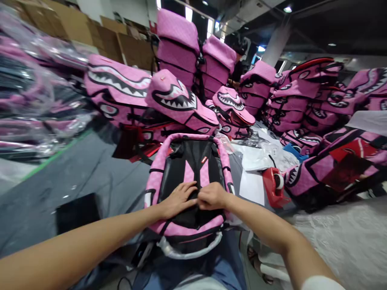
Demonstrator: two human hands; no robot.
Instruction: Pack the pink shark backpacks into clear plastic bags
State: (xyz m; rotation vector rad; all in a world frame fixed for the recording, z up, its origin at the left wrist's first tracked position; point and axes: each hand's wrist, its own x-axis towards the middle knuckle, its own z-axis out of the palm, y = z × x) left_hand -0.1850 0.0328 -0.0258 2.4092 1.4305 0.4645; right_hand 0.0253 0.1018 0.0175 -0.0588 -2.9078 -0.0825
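A pink and black backpack [157, 177] lies in front of me with its back panel and shoulder straps [189, 171] facing up. Its handle [190, 254], wrapped in clear plastic, points toward my body. My left hand [180, 199] rests on the black panel, fingers stretched out toward the middle. Beside it, my right hand [213, 196] is closed in a pinch at the centre line of the straps. Whatever sits between its fingertips is hidden. A small red label [204, 160] shows on the right strap.
Pink shark-mouth backpacks [178, 96] are piled behind. Plastic-wrapped bags [36, 92] stand at left. A red tape dispenser [275, 187], white paper [252, 187] and another backpack [314, 173] lie to the right. A black flat object [78, 213] is on the grey table [121, 181].
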